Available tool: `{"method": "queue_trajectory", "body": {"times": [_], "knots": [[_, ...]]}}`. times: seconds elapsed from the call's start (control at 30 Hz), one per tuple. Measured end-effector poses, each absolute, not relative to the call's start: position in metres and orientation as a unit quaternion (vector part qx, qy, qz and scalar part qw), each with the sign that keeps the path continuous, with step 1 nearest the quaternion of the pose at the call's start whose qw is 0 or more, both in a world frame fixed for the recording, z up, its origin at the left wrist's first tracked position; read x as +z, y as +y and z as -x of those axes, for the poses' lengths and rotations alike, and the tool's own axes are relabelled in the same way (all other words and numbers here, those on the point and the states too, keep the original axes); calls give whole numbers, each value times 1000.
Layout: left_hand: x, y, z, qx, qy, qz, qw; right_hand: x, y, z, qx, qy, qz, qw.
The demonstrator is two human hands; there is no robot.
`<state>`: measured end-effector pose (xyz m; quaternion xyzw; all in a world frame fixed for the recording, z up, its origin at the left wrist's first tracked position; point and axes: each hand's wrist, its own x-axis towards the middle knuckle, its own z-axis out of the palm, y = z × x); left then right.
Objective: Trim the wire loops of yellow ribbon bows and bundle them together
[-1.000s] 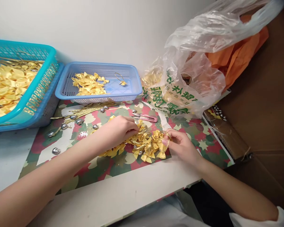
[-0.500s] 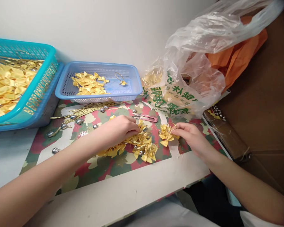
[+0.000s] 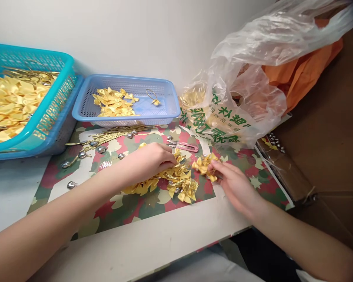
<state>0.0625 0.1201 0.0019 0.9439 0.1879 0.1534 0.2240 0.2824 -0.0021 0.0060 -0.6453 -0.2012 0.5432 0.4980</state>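
My right hand (image 3: 233, 182) is closed around a small bunch of yellow ribbon bows (image 3: 204, 163), thumb on top, just above the patterned sheet. To its left lies a pile of similar bows (image 3: 186, 188) with gold cords and silver bells among them. My left hand (image 3: 160, 156) reaches over that pile with its fingers pinched together at the pile's upper edge. What sits between those fingertips is hidden. Close beyond both hands rest pink-handled thread snips (image 3: 186, 147), not held.
A blue basket (image 3: 126, 119) with yellow bows stands behind, and a teal basket (image 3: 47, 121) full of bows is at left. Gold cords (image 3: 114, 136) and silver bells (image 3: 101, 149) lie on the sheet. A plastic bag (image 3: 253, 117) stands at back right, beside the table edge.
My right hand has moved slightly left and turned, drawing its bunch of bows toward the pile. The left hand stays at the pile. The view has shifted a little.
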Motion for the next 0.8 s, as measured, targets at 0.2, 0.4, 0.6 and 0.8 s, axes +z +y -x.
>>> {"method": "queue_trajectory", "body": {"times": [0.2, 0.4, 0.6, 0.8], "knots": [[4, 121, -63, 147, 183, -949, 212, -1, -6, -262, 578, -255, 611, 478], [4, 119, -65, 112, 201, -952, 203, 5, 3, -259, 615, -291, 597, 425], [5, 118, -65, 102, 210, -950, 206, 6, 5, -260, 613, -282, 609, 417], [7, 116, -66, 94, 213, -949, 213, 4, 7, -265, 595, -309, 636, 382]]}}
